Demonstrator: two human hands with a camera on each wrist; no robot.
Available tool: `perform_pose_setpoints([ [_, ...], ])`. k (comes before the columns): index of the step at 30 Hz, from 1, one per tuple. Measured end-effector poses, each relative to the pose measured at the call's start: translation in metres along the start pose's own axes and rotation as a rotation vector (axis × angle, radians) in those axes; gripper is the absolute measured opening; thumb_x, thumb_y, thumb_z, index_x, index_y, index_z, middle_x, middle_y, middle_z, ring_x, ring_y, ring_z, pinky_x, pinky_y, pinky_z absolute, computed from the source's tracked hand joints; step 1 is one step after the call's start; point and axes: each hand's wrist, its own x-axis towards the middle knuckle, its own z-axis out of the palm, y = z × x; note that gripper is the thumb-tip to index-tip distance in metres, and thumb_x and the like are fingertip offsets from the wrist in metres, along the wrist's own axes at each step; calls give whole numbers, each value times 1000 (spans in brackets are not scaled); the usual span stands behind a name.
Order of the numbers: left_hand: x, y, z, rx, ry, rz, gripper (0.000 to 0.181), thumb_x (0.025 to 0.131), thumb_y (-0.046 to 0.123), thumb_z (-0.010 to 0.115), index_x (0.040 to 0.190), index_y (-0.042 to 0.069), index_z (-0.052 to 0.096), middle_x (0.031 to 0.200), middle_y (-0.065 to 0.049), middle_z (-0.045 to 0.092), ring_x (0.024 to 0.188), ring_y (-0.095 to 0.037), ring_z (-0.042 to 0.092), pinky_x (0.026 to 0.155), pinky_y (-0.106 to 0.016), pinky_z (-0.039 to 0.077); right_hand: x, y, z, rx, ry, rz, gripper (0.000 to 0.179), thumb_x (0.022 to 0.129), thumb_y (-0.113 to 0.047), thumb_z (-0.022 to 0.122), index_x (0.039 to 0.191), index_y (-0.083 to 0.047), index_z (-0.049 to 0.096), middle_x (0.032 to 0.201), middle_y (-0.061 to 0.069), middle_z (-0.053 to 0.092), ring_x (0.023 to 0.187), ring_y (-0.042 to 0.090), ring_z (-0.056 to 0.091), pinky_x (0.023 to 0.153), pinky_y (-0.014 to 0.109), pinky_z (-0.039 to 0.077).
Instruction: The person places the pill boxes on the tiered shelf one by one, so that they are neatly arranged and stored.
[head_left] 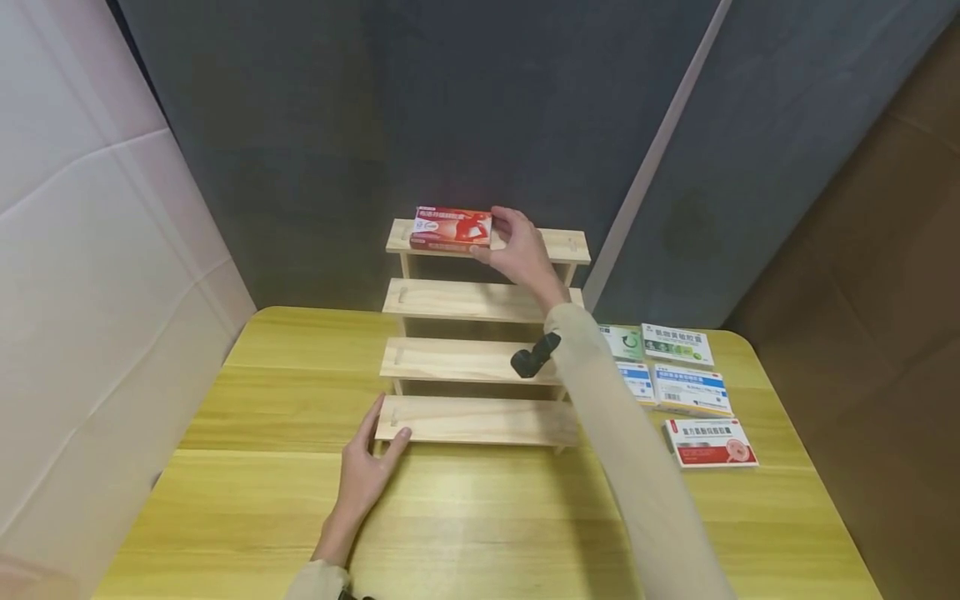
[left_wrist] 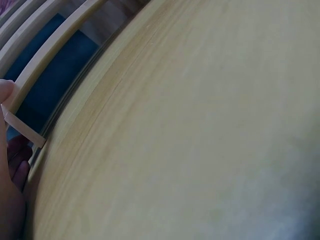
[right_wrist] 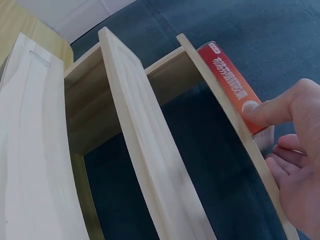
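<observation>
A red medicine box (head_left: 450, 229) lies at the left end of the top step of a pale wooden four-step display rack (head_left: 480, 421). My right hand (head_left: 521, 254) pinches the box's right end, thumb at the front and fingers behind. In the right wrist view the thumb presses the front face of the red box (right_wrist: 232, 82), close over the top board. My left hand (head_left: 362, 477) grips the left end of the lowest step. Its thumb rests on the front edge, and the left wrist view shows its other fingers curled beside the rack's leg (left_wrist: 25, 129).
Right of the rack, several medicine boxes lie on the wooden table (head_left: 285, 500): a green-and-white box (head_left: 677, 344), a blue-and-white box (head_left: 692, 390) and a red-and-white box (head_left: 711, 442). Two more are partly hidden by the right sleeve (head_left: 630, 450). A dark curtain (head_left: 300, 167) hangs behind.
</observation>
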Motion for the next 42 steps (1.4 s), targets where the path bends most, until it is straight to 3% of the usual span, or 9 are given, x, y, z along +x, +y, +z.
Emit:
perform_pose_setpoints([
  [8,3,-1,1,1,-3,16,72,96,24,73,158,14,38,161,-16,38,150,-35,34,117,-10,23,-7,5,-12,39,6,16,78,86,-17,80,152,-3,41,157,15,45,145,26,46,118,29,41],
  [16,4,-3,0,11,-2,22,72,96,24,72,157,13,37,160,-18,39,150,-37,34,124,-46,27,-16,9,-21,100,26,16,72,88,-12,77,151,-3,44,157,12,47,144,25,46,119,30,41],
  [31,3,-4,-6,16,11,3,71,96,25,72,158,17,37,161,-17,38,151,-36,32,125,-47,25,-32,15,-37,149,63,7,71,88,-12,76,151,-4,44,157,12,47,145,25,45,121,33,38],
  [33,3,-4,-6,17,14,4,71,96,24,72,158,17,37,161,-17,38,150,-36,33,125,-46,26,-35,15,-40,150,66,-9,70,88,-11,76,150,-3,44,156,13,47,145,26,45,121,34,38],
  [36,3,-5,-7,13,14,3,71,96,25,72,158,18,37,160,-16,39,150,-35,34,124,-25,27,-40,17,-44,150,66,-42,69,89,-11,75,150,-1,45,156,15,47,145,28,45,121,37,38],
  [40,3,-5,-7,9,13,7,71,97,25,72,158,19,37,161,-16,38,150,-35,33,112,-3,21,-46,20,-49,152,68,-84,67,91,-12,74,150,1,44,155,17,47,144,30,45,122,39,38],
  [42,3,-4,-7,10,13,8,71,97,25,71,158,19,37,162,-15,37,151,-34,32,115,-7,22,-49,23,-51,140,80,-97,66,92,-12,74,149,2,45,155,18,47,144,30,45,122,38,37],
])
